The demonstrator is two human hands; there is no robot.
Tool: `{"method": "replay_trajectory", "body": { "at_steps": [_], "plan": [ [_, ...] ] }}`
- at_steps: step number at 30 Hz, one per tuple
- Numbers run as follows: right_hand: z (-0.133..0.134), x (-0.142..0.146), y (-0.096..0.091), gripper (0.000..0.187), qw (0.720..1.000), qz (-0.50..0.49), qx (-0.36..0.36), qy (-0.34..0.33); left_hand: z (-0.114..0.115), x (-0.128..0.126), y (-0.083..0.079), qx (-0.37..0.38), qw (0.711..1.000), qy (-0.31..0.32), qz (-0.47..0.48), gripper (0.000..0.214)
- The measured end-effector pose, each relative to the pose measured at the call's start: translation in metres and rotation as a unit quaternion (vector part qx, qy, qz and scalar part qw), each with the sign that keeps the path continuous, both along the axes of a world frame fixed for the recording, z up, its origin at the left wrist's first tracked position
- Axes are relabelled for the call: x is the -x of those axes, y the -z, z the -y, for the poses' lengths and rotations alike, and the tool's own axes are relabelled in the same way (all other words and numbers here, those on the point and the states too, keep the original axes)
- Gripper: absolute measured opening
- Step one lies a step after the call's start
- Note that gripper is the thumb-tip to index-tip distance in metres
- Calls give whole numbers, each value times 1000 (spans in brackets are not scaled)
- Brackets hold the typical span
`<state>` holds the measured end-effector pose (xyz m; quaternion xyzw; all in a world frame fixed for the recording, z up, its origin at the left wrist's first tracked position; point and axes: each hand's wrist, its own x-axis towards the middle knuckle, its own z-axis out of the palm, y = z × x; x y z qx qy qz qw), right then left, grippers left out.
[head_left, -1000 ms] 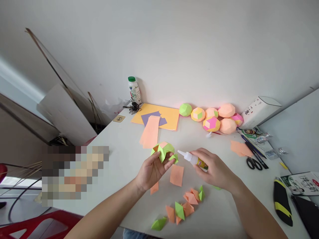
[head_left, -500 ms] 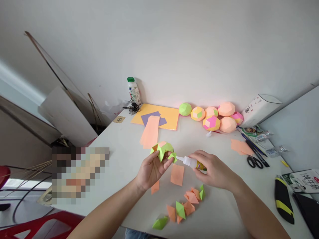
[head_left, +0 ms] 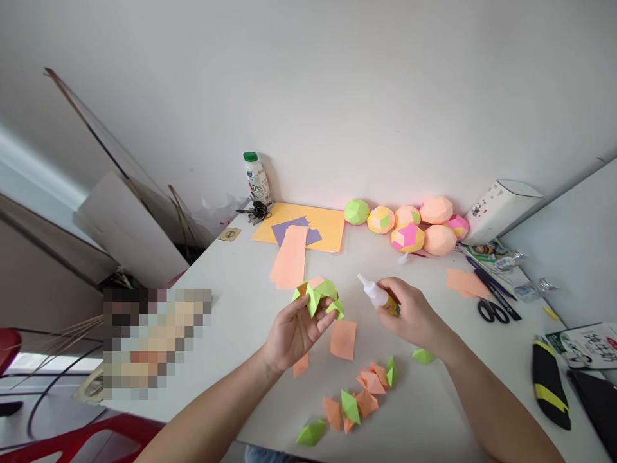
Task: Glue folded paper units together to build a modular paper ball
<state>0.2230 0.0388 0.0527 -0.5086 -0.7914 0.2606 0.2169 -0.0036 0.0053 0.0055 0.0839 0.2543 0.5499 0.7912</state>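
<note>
Between the fingers of my left hand is a partly built paper ball of green and peach folded pieces, its near side still gaping. My right hand is wrapped round a small glue bottle with a white nozzle. That nozzle points up and left, apart from the paper. Below the hands a peach paper square lies flat. Nearer the table's front edge are several folded pieces, among them a green one, a peach one and another green one. One more green piece rests by my right wrist.
Finished paper balls line the wall. Peach strips overlap a yellow sheet, with a bottle and keys at its left. Scissors, pens and a black-yellow case lie right.
My right hand has drawn the glue bottle away from the paper ball, and its nozzle has tipped upward. My left hand has barely moved. The green piece by my right wrist has come into sight.
</note>
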Motion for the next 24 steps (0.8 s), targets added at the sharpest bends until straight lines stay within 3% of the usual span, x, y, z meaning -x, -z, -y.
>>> {"method": "replay_trajectory", "body": {
  "at_steps": [7, 11, 16, 19, 24],
  "plan": [
    [-16, -4, 14, 18, 995, -22, 69, 65, 1, 0, -1, -4, 1000, 3, 15, 20],
    [-37, -5, 45, 22, 985, -88, 117, 90, 2, 0, 0, -8, 1000, 9, 26, 20],
    [-58, -5, 85, 29, 978, -120, 112, 126, 2, 2, 4, -17, 999, 14, 33, 20],
    [-61, -7, 89, 30, 980, -118, 109, 120, 2, 3, 6, -31, 999, 20, 37, 20],
    [-58, -13, 81, 33, 985, -85, 111, 96, 3, 3, 6, -48, 998, 23, 43, 24]
  ]
}}
